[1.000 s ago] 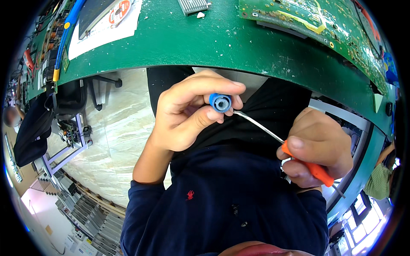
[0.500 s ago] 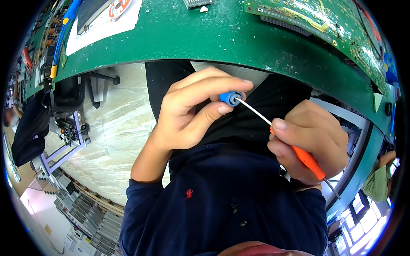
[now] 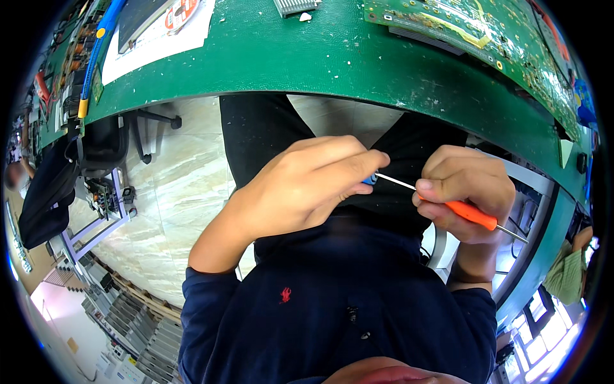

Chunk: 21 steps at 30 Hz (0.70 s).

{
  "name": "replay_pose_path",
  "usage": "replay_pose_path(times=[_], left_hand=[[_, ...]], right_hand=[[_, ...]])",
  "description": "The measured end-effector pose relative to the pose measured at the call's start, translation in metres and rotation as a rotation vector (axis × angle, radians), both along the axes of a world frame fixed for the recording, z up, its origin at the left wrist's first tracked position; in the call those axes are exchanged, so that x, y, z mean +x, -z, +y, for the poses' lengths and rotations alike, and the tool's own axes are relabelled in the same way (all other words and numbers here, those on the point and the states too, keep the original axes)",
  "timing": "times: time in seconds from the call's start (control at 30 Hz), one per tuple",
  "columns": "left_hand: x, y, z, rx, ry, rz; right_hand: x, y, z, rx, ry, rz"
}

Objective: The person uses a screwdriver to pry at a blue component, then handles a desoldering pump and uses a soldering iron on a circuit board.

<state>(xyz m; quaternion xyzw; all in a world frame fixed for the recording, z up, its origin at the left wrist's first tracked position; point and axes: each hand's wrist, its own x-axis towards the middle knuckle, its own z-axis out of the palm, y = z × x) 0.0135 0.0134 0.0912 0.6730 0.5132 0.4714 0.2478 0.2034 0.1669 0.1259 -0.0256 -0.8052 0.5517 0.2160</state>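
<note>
My left hand (image 3: 307, 185) is closed around a small blue cylindrical part (image 3: 369, 180), mostly hidden by my fingers. My right hand (image 3: 462, 189) grips the orange handle of a screwdriver (image 3: 473, 214), with a short metal shaft showing past the handle's rear end. The screwdriver's long shaft points left to the blue part, its tip at or inside it; I cannot tell which. Both hands are over my lap, below the bench's front edge.
The green bench (image 3: 268, 67) holds a circuit board (image 3: 524, 70), a finned heatsink (image 3: 293, 6), paper (image 3: 157, 61) and a blue-and-yellow tool (image 3: 85, 89). An office chair (image 3: 102, 144) stands left. A co-worker (image 3: 566, 269) is at the right edge.
My left hand has moved lower and turned over the blue part, now mostly covering it. My right hand has risen slightly, and the screwdriver's shaft has moved to the part and lies flatter.
</note>
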Motion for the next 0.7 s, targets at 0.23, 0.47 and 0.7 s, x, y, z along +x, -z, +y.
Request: replay_pose_path(times=[0.23,0.47,0.7], left_hand=[[-0.008,-0.002,0.006,-0.115,0.123,0.084],[-0.019,0.0,0.005,-0.193,0.192,-0.103],[-0.022,0.008,0.004,-0.288,0.279,-0.347]], right_hand=[[0.004,0.009,0.012,-0.011,-0.06,-0.006],[0.002,0.006,0.004,0.055,-0.034,0.03],[0.003,0.003,-0.003,0.151,-0.036,0.063]])
